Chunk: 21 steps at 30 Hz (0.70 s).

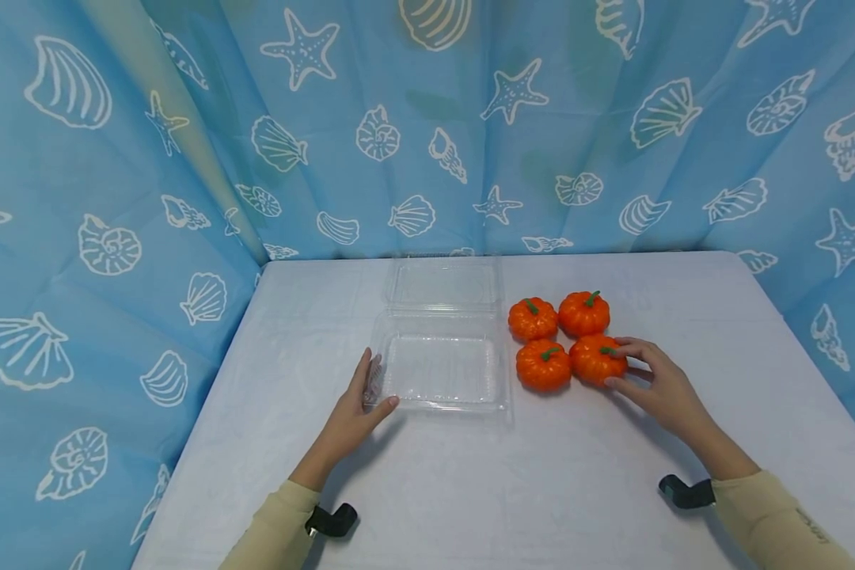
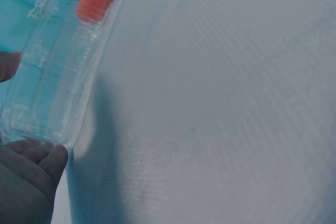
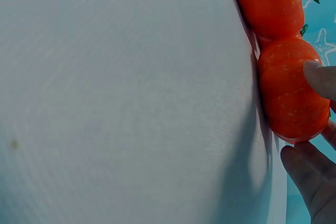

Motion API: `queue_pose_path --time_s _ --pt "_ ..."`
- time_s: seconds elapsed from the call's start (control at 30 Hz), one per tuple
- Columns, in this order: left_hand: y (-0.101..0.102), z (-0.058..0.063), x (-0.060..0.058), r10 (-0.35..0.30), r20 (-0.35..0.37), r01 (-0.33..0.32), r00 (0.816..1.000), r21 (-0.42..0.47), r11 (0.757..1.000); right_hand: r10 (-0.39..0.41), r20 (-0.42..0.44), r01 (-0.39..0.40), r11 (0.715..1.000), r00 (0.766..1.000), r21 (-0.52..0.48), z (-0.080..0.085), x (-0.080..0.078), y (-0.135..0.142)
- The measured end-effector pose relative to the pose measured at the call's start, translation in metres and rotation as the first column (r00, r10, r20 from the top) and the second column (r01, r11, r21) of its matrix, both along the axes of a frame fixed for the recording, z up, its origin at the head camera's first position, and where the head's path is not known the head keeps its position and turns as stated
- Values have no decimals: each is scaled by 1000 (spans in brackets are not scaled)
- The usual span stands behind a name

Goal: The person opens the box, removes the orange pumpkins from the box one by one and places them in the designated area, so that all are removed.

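Note:
A clear plastic clamshell container (image 1: 442, 368) lies on the table, its hinged lid (image 1: 443, 283) folded back toward the curtain. My left hand (image 1: 352, 412) rests at its near left corner, fairly straight fingers along the left wall and the thumb spread out by the front rim. To the right of the container, several small orange pumpkins with green stems sit close together. My right hand (image 1: 655, 388) has its thumb and fingers around the near right pumpkin (image 1: 597, 360), which stands on the cloth. Beside that one is the near left pumpkin (image 3: 269, 3).
Two more pumpkins, the far left (image 1: 533, 319) and the far right (image 1: 584, 314), stand behind the near pair. White cloth (image 1: 506, 491) covers the table. A blue curtain (image 1: 413, 158) with shell and starfish prints hangs behind the table and at its sides.

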<state>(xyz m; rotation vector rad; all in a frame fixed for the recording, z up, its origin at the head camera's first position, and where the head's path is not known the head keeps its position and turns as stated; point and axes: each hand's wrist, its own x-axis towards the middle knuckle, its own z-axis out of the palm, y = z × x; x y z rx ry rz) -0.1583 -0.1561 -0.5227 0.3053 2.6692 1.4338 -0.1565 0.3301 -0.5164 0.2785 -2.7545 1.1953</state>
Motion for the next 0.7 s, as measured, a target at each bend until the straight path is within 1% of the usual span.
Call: queue_pose_path --time_s 0.1,0.33,0.53,0.7 --pt "0 0 1 -1 1 1 1000 1 1000 -4 -1 4 1000 1000 8 0 1 0" --pt "-1 2 1 -11 -29 10 1000 -29 1000 0 -8 0 1000 1000 18 0 2 3" --pt "-1 3 0 -24 -30 24 999 -18 1000 5 -5 -5 1000 1000 6 3 5 3" --pt "-2 2 0 -21 -51 21 998 -7 1000 3 -11 -3 1000 1000 7 5 5 5"
